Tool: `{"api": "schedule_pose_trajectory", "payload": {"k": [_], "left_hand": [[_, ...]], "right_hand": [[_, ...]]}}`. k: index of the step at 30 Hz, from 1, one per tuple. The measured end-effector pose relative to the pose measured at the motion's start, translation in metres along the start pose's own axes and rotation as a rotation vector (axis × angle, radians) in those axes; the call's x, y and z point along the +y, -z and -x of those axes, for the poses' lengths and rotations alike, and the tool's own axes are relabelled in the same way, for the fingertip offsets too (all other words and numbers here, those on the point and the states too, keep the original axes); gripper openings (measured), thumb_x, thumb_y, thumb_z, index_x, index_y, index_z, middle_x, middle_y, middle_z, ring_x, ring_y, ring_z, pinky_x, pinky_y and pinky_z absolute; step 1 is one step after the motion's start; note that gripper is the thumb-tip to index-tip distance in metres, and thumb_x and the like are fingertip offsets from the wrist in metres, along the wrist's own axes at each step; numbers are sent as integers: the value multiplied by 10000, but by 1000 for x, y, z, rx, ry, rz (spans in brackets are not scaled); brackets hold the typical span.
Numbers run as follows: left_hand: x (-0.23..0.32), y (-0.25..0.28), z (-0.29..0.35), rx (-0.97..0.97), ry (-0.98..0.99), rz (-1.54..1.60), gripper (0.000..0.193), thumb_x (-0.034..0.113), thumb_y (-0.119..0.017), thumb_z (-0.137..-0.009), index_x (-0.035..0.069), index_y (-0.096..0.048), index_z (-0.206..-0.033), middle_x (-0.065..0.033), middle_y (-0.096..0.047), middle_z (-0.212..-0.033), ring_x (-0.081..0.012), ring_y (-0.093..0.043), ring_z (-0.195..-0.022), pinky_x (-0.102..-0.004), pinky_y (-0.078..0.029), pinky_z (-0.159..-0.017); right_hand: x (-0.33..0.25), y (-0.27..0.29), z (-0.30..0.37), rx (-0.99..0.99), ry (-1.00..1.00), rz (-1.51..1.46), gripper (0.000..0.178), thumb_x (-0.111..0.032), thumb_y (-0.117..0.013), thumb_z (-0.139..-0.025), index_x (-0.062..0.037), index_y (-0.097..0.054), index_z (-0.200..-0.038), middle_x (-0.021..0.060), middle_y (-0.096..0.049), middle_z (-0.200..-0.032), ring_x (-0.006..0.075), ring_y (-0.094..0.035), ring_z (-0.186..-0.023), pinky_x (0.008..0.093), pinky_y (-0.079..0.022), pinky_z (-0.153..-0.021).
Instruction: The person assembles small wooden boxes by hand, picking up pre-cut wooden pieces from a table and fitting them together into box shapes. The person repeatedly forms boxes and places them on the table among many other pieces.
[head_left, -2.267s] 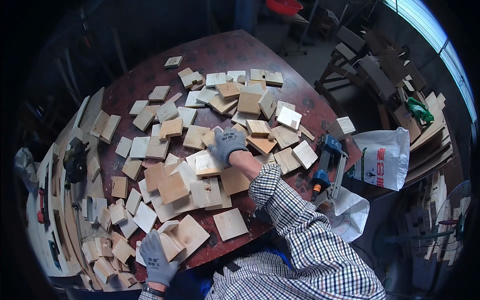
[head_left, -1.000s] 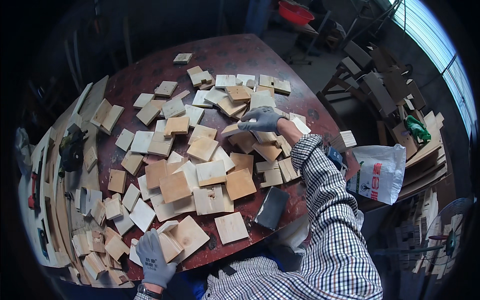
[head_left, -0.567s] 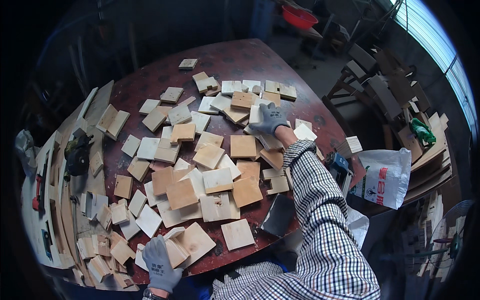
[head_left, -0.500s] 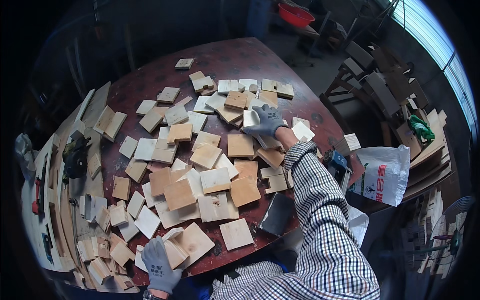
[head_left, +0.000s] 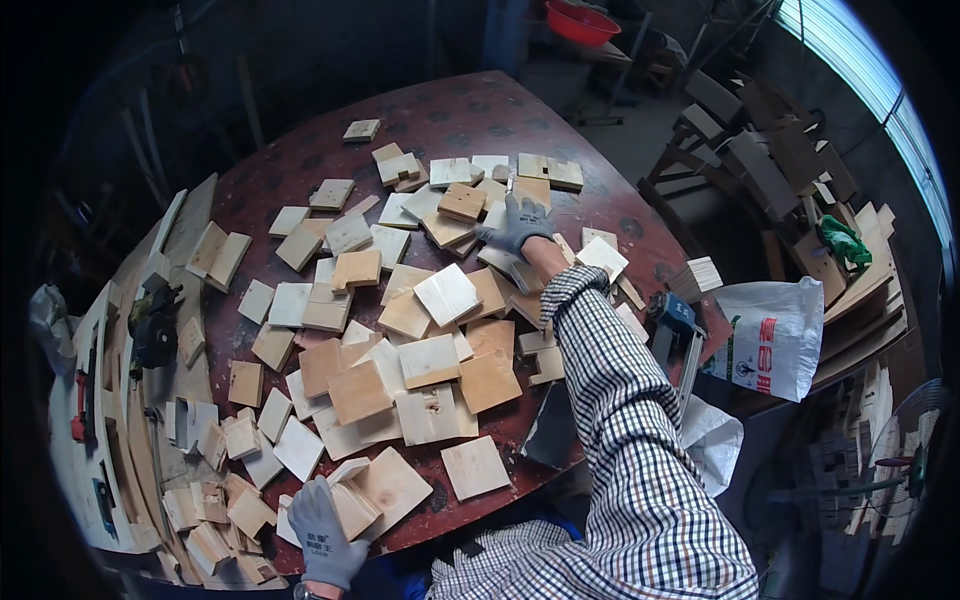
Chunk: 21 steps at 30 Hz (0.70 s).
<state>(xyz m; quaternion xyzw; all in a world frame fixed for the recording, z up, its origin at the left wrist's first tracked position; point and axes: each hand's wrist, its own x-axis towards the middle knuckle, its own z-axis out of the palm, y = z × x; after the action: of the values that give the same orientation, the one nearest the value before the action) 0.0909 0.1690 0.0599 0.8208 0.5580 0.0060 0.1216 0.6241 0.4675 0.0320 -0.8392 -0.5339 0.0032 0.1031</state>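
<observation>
My right hand [head_left: 518, 226], in a grey work glove, reaches far over the heap of wooden blocks. Its fingers are spread over pale blocks, with none plainly gripped. Just nearer than it, a whitish square block [head_left: 447, 295] lies tilted on top of tan blocks. My left hand [head_left: 322, 530], gloved the same way, lies at the near edge with its fingers stretched out along a small upright wooden block [head_left: 352, 508]. Beside that block is a wider square board [head_left: 395, 490] with a knot. Part of the left thumb is hidden.
The blocks lie on a dark red table [head_left: 470, 105]. Wooden strips and a black tool [head_left: 155, 325] are at left. A blue-headed tool [head_left: 673, 312] and a white sack [head_left: 765, 335] stand at the right edge. Stacked boards [head_left: 860, 285] and a red basin [head_left: 582, 22] are beyond.
A whitish block has come to rest on the tan blocks nearer me. My right hand has shifted slightly left. The left hand has stayed in place beside the small block.
</observation>
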Motion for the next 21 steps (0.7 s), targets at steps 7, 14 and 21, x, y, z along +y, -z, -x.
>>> {"api": "schedule_pose_trajectory", "payload": {"k": [7, 14, 21], "left_hand": [[1, 2, 1, 7, -6, -8, 1170, 229, -799, -575, -72, -263, -1571, -286, -402, -1488, -478, -371, -1400, -588, -211, -1236], [1, 1, 1, -15, 1, 16, 1173, 197, -792, -561, -68, -261, -1573, -286, -393, -1506, -483, -365, -1407, -593, -204, -1239], [1, 3, 3, -4, 11, 22, 1165, 198, -776, -573, -75, -252, -1577, -295, -381, -1517, -500, -340, -1426, -611, -187, -1242]], "right_hand": [[-23, 13, 38, -279, 373, -51, 850, -757, -573, -869, -182, -562, -1494, 165, -554, -1510, 350, -532, -1399, 481, -421, -1142], [10, 1, 21, -153, 451, -29, 637, -589, -598, -961, -208, -585, -1471, 152, -638, -1409, 332, -569, -1350, 506, -406, -1128], [27, 21, -4, -212, -143, 52, 889, -645, -706, -870, -109, -449, -1530, 198, -533, -1531, 351, -532, -1412, 506, -450, -1121]]}}
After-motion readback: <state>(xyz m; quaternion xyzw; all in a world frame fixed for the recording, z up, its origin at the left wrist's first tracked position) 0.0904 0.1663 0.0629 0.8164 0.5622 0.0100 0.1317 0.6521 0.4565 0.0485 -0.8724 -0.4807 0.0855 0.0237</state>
